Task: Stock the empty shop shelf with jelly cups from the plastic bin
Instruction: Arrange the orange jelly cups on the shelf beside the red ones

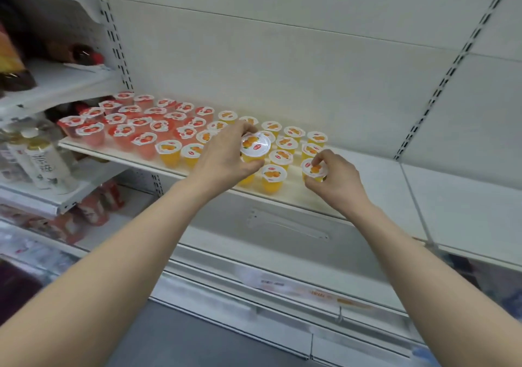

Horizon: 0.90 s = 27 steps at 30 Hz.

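Our left hand (226,157) grips, half hiding, a white-lidded orange cup (255,144); right hand (339,183) pinches second cup (313,168) at 3 o'clock.

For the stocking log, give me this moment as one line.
left hand: grips tilted orange cup | right hand: pinches front-row orange cup on shelf | shelf: red cups left, orange cups right

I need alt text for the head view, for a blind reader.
Two bare hands stock a white shelf with jelly cups. The left hand grips an orange cup over the rows; the right hand grips another cup near the front edge. Red cups fill the left, orange cups the middle.
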Available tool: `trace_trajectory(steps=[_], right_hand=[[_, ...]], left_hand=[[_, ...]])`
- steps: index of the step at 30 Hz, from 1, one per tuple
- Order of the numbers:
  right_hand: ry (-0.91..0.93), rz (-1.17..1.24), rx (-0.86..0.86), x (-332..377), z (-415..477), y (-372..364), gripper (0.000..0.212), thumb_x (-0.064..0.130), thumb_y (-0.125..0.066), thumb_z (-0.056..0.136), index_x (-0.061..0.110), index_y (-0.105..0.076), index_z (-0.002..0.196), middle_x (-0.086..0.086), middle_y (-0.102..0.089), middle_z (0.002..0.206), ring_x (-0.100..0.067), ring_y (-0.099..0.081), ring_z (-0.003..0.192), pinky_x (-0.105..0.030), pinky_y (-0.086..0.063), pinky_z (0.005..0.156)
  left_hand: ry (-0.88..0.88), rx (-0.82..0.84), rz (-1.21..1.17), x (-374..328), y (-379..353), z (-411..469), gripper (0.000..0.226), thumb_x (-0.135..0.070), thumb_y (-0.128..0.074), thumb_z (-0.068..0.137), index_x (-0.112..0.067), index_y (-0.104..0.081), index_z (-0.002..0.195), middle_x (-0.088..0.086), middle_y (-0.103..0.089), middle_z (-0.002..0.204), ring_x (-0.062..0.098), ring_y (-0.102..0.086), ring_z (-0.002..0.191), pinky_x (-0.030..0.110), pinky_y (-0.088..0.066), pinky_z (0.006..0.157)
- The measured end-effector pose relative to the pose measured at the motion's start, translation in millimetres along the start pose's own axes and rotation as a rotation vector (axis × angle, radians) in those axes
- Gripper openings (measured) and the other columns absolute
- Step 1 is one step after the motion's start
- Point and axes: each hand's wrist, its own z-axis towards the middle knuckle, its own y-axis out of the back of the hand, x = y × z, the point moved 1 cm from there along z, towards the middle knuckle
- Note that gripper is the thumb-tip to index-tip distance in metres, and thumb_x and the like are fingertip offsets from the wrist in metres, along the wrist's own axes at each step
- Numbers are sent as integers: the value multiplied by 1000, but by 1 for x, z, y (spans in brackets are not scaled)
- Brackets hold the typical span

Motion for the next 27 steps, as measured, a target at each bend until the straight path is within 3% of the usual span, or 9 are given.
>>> trace_trajectory(steps=[9,17,21,27], right_hand=[[-6,-7,46,-20,16,-15,28,34,-70,84,22,-59,107,-3,-61,101,-24,-57,92,-31,-37,75],[53,21,36,-28,28,-22,22,36,-71,86,27,-60,103,-1,-52,103,-22,-59,88,-29,-37,78],[112,-5,53,-33,28,-17,25,33,-71,87,25,-62,108,-2,-50,113,-24,-58,93,-30,-41,81],[246,-168,96,-43,25,-2,35,28,-67,88,26,-62,122,-6,-48,129,-27,-49,114,-36,-42,96]], left_hand=[[8,-11,56,-4,-10,-3,64,-39,-81,74,-21,-55,129,-3,-59,125,14,-54,115,31,-44,94],[-44,-39,53,-19,-16,-3,62,-45,-85,66,-22,-59,118,-11,-53,108,5,-47,95,20,-38,80],[-121,-5,124,-27,-32,-4,62,-53,-82,63,-20,-63,112,-3,-60,110,18,-51,106,29,-40,91],[-215,42,276,-36,-64,-6,66,-63,-77,63,-20,-67,112,-1,-60,111,22,-44,117,31,-32,101]])
